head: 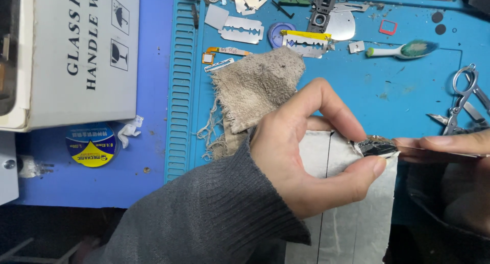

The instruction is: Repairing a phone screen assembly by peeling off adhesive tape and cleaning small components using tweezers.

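A small dark, shiny part (pixel 376 147) is pinched between the thumb and forefinger of the left hand (pixel 311 151), whose fingers (pixel 334 106) are curled together around it above a grey sheet (pixel 357 218) laid on the blue mat (pixel 357 80) of the bench. The left wrist is covered by a grey knitted sleeve (pixel 204 218). A thin flat blade (pixel 439 152) is held in the right hand (pixel 449 144), which enters from the right edge; its fingers are pressed together on the blade, and the tip of the blade is touching the dark part. What kind of part it is cannot be told.

A frayed beige cloth (pixel 255 90) is seen just behind the left hand, partly tucked under it. Razor blades (pixel 242 30) lie further back on the mat, one of them in a yellow wrapper (pixel 305 43), beside a round blue cap (pixel 278 33). A toothbrush (pixel 403 50) with green bristles is set to the right of these, and small metal scissors (pixel 462 98) rest near the right edge, well apart from the cloth. A white cardboard box (pixel 76 54) stands at the left on the bench, with a round blue and yellow reel (pixel 92 144) just in front of it and a crumpled white scrap (pixel 130 131) beside the reel.
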